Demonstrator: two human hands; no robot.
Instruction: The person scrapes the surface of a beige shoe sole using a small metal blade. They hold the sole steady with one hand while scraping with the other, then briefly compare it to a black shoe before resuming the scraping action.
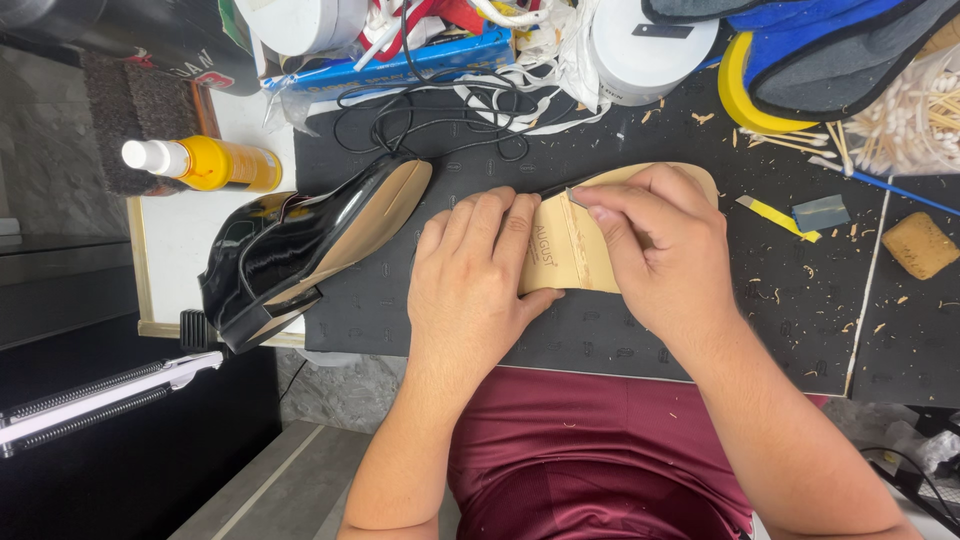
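Squarely under both hands' grip [560,250], tan sole [575,255]

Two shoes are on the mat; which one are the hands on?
The one at centre-right, sole up: its tan sole lies under the left hand and right hand. The glossy black shoe, on its side at the left, is untouched.

Tan sole [570,250], glossy black shoe [290,250], yellow bottle [215,163], dark mat [760,290]
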